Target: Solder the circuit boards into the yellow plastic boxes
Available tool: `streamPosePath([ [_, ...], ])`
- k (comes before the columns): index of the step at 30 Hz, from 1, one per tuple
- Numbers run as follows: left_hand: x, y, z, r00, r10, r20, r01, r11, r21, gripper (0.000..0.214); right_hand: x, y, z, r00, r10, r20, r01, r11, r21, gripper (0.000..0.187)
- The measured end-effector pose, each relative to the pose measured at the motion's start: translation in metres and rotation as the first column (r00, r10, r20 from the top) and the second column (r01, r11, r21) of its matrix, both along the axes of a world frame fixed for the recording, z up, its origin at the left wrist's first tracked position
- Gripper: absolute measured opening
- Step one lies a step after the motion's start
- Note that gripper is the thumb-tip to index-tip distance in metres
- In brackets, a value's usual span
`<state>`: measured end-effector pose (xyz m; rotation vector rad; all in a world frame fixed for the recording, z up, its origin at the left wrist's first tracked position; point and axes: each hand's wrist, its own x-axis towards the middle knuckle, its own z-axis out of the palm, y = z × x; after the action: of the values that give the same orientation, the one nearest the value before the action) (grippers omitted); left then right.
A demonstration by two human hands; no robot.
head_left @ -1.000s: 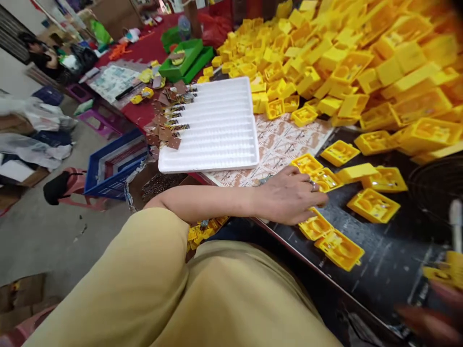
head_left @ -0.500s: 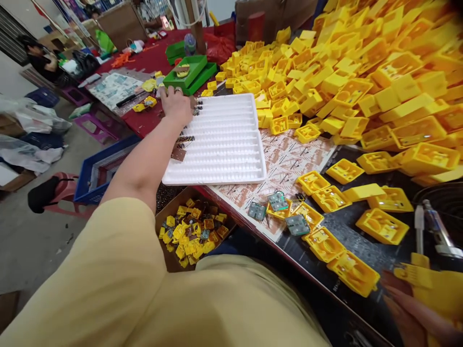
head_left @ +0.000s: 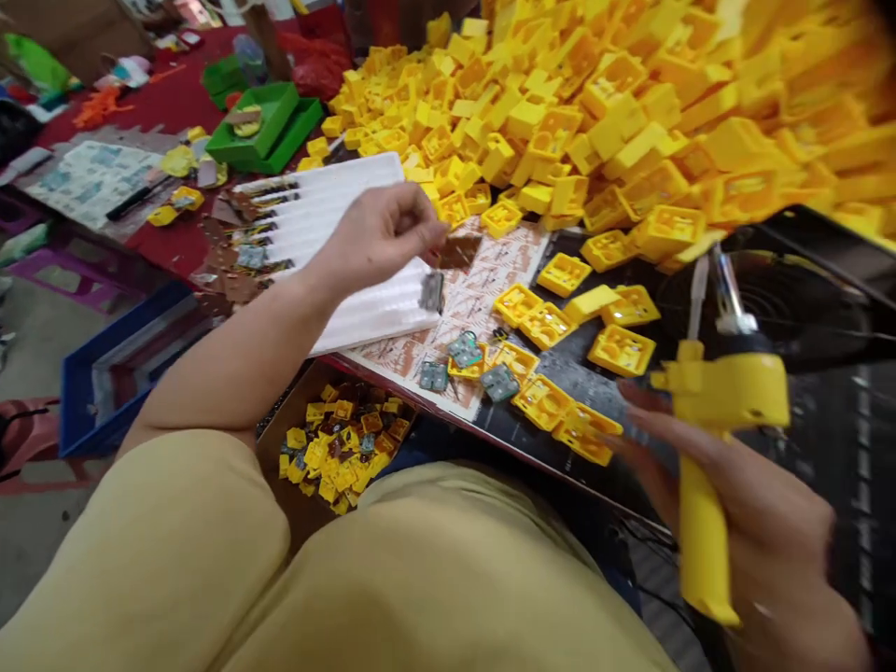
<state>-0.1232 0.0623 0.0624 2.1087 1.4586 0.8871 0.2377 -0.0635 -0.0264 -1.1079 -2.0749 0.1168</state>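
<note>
My left hand (head_left: pixel 388 233) is over the right side of the white ribbed foam tray (head_left: pixel 336 233), thumb and fingers pinched together. From the pinch hang a small grey circuit board (head_left: pixel 432 291) and a brown piece (head_left: pixel 455 250) with thin wires; motion blurs them. My right hand (head_left: pixel 763 513) is wrapped round the handle of a yellow soldering gun (head_left: pixel 704 532), its metal barrel pointing away from me. Left of this hand, open yellow plastic housings (head_left: pixel 542 401) stand in a row along the table edge. Several grey-green boards (head_left: pixel 500 383) lie on and beside them.
A large heap of yellow housings (head_left: pixel 560 121) covers the back right. Green trays (head_left: pixel 259 131) stand at the back left. Wired boards (head_left: pixel 252 257) lie at the foam tray's left end. Below the table edge is a box of yellow parts (head_left: pixel 336 457). A blue crate (head_left: pixel 91 392) is at left.
My left hand has come back from the foam tray's far left end to its right side, now with a wired board. My right hand has moved further into view with the soldering gun raised.
</note>
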Motion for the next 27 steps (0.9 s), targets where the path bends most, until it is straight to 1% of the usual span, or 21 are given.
streamPosePath([
  [1, 0.023, -0.006, -0.005, 0.994, -0.105, 0.043, 0.107, 0.993, -0.058, 0.053, -0.008, 0.001, 0.005, 0.999, 0.013, -0.049, -0.011, 0.999, 0.036, 0.036],
  [2, 0.044, -0.011, -0.009, 0.976, -0.197, 0.088, 0.206, 0.973, -0.106, 0.047, -0.016, 0.003, 0.011, 0.994, 0.054, -0.098, -0.049, 0.997, 0.060, 0.042],
  [3, 0.063, -0.016, -0.014, 0.952, -0.276, 0.133, 0.294, 0.946, -0.138, 0.042, -0.023, 0.006, 0.017, 0.985, 0.089, -0.147, -0.073, 0.991, 0.110, 0.043],
  [4, 0.080, -0.020, -0.017, 0.922, -0.341, 0.183, 0.371, 0.914, -0.164, 0.039, -0.028, 0.010, 0.022, 0.983, 0.093, -0.161, -0.073, 0.989, 0.125, 0.044],
  [5, 0.095, -0.023, -0.021, 0.888, -0.393, 0.239, 0.440, 0.878, -0.189, 0.036, -0.032, 0.014, 0.026, 0.984, 0.085, -0.157, -0.056, 0.982, 0.179, 0.044],
  [6, 0.107, -0.026, -0.025, 0.854, -0.428, 0.296, 0.496, 0.841, -0.215, 0.034, -0.035, 0.018, 0.029, 0.989, 0.047, -0.141, -0.021, 0.984, 0.176, 0.043],
  [8, 0.122, -0.029, -0.032, 0.810, -0.438, 0.390, 0.557, 0.783, -0.277, 0.035, -0.035, 0.023, 0.028, 0.989, -0.021, -0.145, 0.048, 0.982, 0.181, 0.037],
  [10, 0.127, -0.029, -0.041, 0.799, -0.383, 0.463, 0.560, 0.755, -0.342, 0.038, -0.033, 0.025, 0.022, 0.980, -0.081, -0.181, 0.112, 0.979, 0.169, 0.031],
  [13, 0.121, -0.026, -0.056, 0.795, -0.286, 0.535, 0.537, 0.742, -0.401, 0.041, -0.029, 0.024, 0.010, 0.967, -0.131, -0.219, 0.164, 0.977, 0.140, 0.028],
  [15, 0.113, -0.026, -0.064, 0.795, -0.303, 0.526, 0.540, 0.749, -0.385, 0.040, -0.027, 0.022, 0.004, 0.965, -0.156, -0.209, 0.186, 0.974, 0.133, 0.027],
  [16, 0.109, -0.026, -0.066, 0.802, -0.338, 0.493, 0.538, 0.768, -0.348, 0.039, -0.027, 0.021, 0.002, 0.964, -0.173, -0.202, 0.203, 0.969, 0.138, 0.027],
  [17, 0.107, -0.027, -0.067, 0.817, -0.377, 0.436, 0.524, 0.801, -0.290, 0.039, -0.026, 0.020, 0.001, 0.961, -0.192, -0.199, 0.222, 0.964, 0.147, 0.026],
  [18, 0.105, -0.029, -0.068, 0.842, -0.406, 0.354, 0.494, 0.845, -0.205, 0.038, -0.026, 0.019, -0.001, 0.957, -0.213, -0.196, 0.245, 0.957, 0.155, 0.026],
  [19, 0.105, -0.032, -0.066, 0.875, -0.409, 0.257, 0.446, 0.889, -0.103, 0.035, -0.025, 0.018, -0.002, 0.952, -0.237, -0.194, 0.270, 0.948, 0.168, 0.025],
  [20, 0.105, -0.036, -0.065, 0.909, -0.388, 0.155, 0.392, 0.920, 0.004, 0.032, -0.025, 0.018, -0.004, 0.946, -0.261, -0.191, 0.296, 0.937, 0.184, 0.026],
  [21, 0.107, -0.040, -0.063, 0.934, -0.352, 0.057, 0.346, 0.933, 0.096, 0.029, -0.025, 0.017, -0.005, 0.942, -0.279, -0.188, 0.315, 0.928, 0.199, 0.026],
  [22, 0.110, -0.043, -0.061, 0.948, -0.315, -0.035, 0.317, 0.936, 0.156, 0.029, -0.025, 0.016, -0.007, 0.939, -0.289, -0.186, 0.326, 0.921, 0.215, 0.027],
  [23, 0.114, -0.046, -0.060, 0.949, -0.290, -0.123, 0.308, 0.935, 0.176, 0.031, -0.025, 0.016, -0.008, 0.940, -0.288, -0.185, 0.326, 0.918, 0.228, 0.027],
  [24, 0.117, -0.049, -0.059, 0.938, -0.278, -0.206, 0.313, 0.935, 0.166, 0.033, -0.025, 0.015, -0.009, 0.942, -0.277, -0.187, 0.317, 0.918, 0.237, 0.029],
  [25, 0.121, -0.051, -0.060, 0.917, -0.281, -0.283, 0.328, 0.935, 0.135, 0.035, -0.025, 0.014, -0.009, 0.947, -0.257, -0.190, 0.299, 0.925, 0.237, 0.031],
  [27, 0.127, -0.051, -0.062, 0.859, -0.323, -0.397, 0.372, 0.927, 0.049, 0.036, -0.024, 0.012, -0.009, 0.952, -0.221, -0.211, 0.269, 0.934, 0.236, 0.037],
])
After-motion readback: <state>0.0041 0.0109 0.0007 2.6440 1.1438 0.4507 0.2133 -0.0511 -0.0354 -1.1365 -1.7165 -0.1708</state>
